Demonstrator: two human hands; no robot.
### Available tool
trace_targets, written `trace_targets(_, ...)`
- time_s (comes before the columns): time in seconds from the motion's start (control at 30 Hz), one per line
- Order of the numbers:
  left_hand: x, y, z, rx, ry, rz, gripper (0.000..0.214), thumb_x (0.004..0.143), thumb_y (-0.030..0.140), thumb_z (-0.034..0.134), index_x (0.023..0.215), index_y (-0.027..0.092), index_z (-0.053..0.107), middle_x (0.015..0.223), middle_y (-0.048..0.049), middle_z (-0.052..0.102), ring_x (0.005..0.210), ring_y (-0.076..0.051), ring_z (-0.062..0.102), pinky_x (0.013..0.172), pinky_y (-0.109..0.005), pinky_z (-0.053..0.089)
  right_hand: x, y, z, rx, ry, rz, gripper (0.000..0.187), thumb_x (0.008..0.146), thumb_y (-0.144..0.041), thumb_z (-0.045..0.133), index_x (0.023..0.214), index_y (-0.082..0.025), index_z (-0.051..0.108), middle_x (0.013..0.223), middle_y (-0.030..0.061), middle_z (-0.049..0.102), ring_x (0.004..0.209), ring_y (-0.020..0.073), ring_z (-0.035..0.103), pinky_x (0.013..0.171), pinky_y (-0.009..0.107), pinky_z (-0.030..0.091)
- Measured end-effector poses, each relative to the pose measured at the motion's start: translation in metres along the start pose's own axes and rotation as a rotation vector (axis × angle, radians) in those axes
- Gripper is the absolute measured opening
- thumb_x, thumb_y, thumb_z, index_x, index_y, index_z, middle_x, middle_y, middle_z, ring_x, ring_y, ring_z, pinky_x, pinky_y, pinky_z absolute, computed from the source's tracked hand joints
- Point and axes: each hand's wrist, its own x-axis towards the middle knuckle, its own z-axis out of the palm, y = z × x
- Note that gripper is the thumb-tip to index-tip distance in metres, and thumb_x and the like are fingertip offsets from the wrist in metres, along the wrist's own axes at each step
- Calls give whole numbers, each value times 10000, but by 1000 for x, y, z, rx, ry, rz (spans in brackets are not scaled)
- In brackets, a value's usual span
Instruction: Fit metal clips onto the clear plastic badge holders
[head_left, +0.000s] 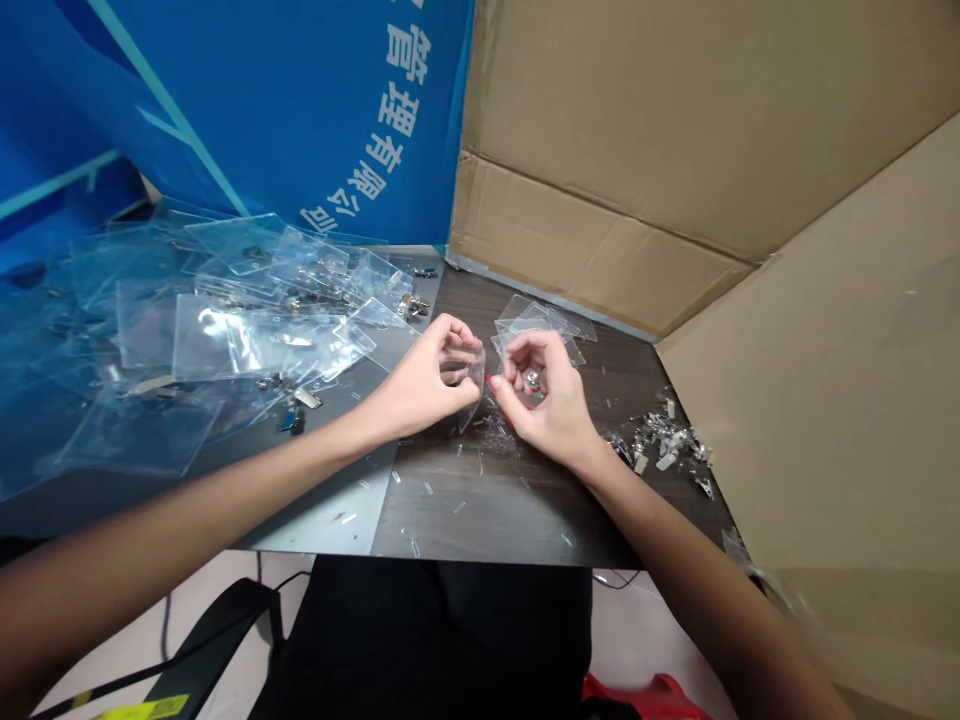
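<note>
Between the thumb and fingers of my left hand point(448, 368) is a clear plastic badge holder point(472, 378), held upright and nearly edge-on above the dark table. Just to its right, my right hand point(553, 395) is curled closed around a small shiny metal badge clip point(532, 379). Something red point(492, 384) shows at the right thumb and under the palm; most of it is hidden, so its kind is unclear. Several flat clear badge holders point(536, 318) lie overlapping just behind my right hand.
A large heap of clear badge holders point(202, 335) with metal clips covers the left side. Loose metal clips point(667, 440) are piled at the right edge. Tiny clear plastic scraps point(427, 488) litter the table point(480, 530). Cardboard point(600, 240) and a blue panel point(300, 100) stand behind.
</note>
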Motion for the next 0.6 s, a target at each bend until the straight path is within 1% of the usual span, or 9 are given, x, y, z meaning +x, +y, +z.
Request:
trace_targets(0.03,1,-2,-1,-5,6,-5,476,700,150,784,1077,236,506,1260,-90,684,1193,-249,729,994,-437,630,0,1,0,65,-8,76,263,1006,-165,637,1237,-268,562,1001,23,667,812,175,632,776,358,553)
trace_targets(0.1,2,-5,-2,-16,12,-7,459,717,131,744,1086,240,494,1263,-92,701,1198,-246,742,1055,-472,617,1,4,-1,161,-33,185,212,1037,-185,560,1231,-263,520,1117,59,678,893,179,655,834,371,560)
trace_targets(0.17,2,-7,-3,-8,14,8,455,732,114,721,1102,240,489,1270,-95,711,1213,-246,747,1117,-501,594,2,8,-1,206,-58,249,121,1086,-214,489,1191,-256,532,1162,78,692,918,177,666,852,375,559)
trace_targets(0.23,2,-7,-5,11,5,27,453,753,101,711,1124,235,489,1259,-100,718,1229,-251,749,1144,-513,580,2,10,-1,237,-91,287,118,1139,-277,445,1165,-249,556,1157,85,715,891,173,672,826,370,557)
trace_targets(0.3,2,-8,-6,17,-10,37,444,784,101,715,1144,229,489,1256,-110,726,1222,-255,756,1129,-510,591,2,10,0,278,-129,310,201,1180,-371,421,1144,-244,572,1119,82,736,846,166,682,796,362,558)
trace_targets(0.4,2,-9,-8,4,-32,41,423,840,129,743,1167,223,493,1280,-125,737,1183,-252,772,1076,-486,620,0,9,2,321,-169,370,288,1197,-476,414,1139,-246,577,1032,54,745,780,154,699,749,339,551)
trace_targets(0.5,3,-10,-9,-22,-43,42,412,878,162,766,1190,222,504,1272,-118,751,1117,-230,784,1008,-437,638,0,8,1,257,-212,408,314,1198,-467,422,1150,-245,637,947,26,734,699,143,658,685,315,518)
trace_targets(0.53,3,-10,-9,-35,-44,36,407,889,175,771,1194,222,505,1266,-114,755,1089,-220,786,980,-418,642,0,8,0,206,-224,393,317,1196,-448,431,1164,-245,672,949,27,736,705,146,648,693,316,519)
trace_targets(0.6,4,-9,-8,-68,-39,10,396,910,199,778,1196,220,504,1258,-110,757,1045,-203,790,938,-390,646,0,8,-3,94,-236,322,318,1188,-402,454,1249,-254,728,1034,49,762,807,171,673,783,344,554)
